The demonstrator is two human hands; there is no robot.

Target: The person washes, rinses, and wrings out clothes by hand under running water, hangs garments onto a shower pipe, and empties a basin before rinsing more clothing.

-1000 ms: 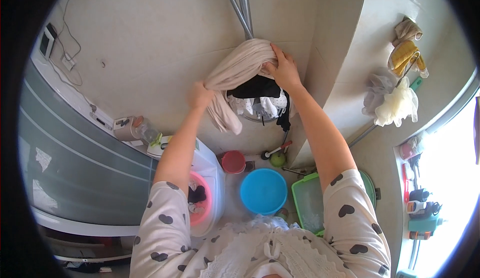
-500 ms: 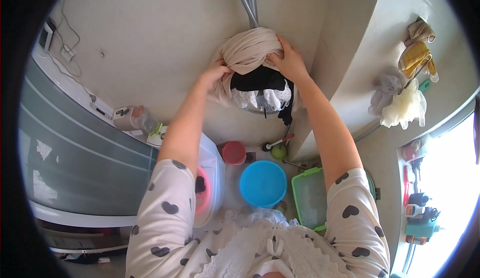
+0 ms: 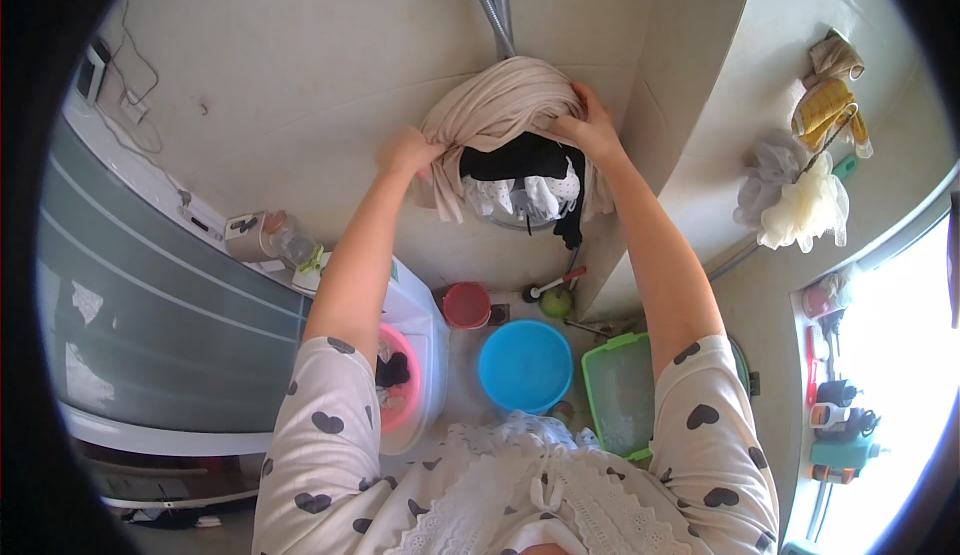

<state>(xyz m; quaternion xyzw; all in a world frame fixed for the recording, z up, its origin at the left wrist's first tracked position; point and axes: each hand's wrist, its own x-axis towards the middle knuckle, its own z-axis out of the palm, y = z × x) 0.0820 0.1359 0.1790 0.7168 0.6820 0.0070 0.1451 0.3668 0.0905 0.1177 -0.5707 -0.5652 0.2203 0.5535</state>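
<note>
A beige cloth (image 3: 505, 105) is draped in thick folds over a bundle against the wall, below metal hoses. My left hand (image 3: 408, 153) pinches its left side, where some fabric hangs down. At the right side, my right hand (image 3: 594, 135) grips the folds, with the thumb in front and the other fingers partly hidden behind. Under the beige cloth shows a black cloth (image 3: 515, 158), and below that a white dotted cloth (image 3: 552, 197). What supports the bundle is mostly hidden; a rounded rim shows at its bottom.
On the floor stand a blue basin (image 3: 526, 366), a red bucket (image 3: 467, 305) and a green-rimmed bin (image 3: 589, 395). A pink basin (image 3: 408, 405) with laundry sits left, on a white surface. Bath puffs (image 3: 805, 205) hang at right, near bottles (image 3: 838, 452) by the window.
My left hand has shifted a little left, drawing the beige cloth's left side outward. My right hand has moved slightly right and down along the folds.
</note>
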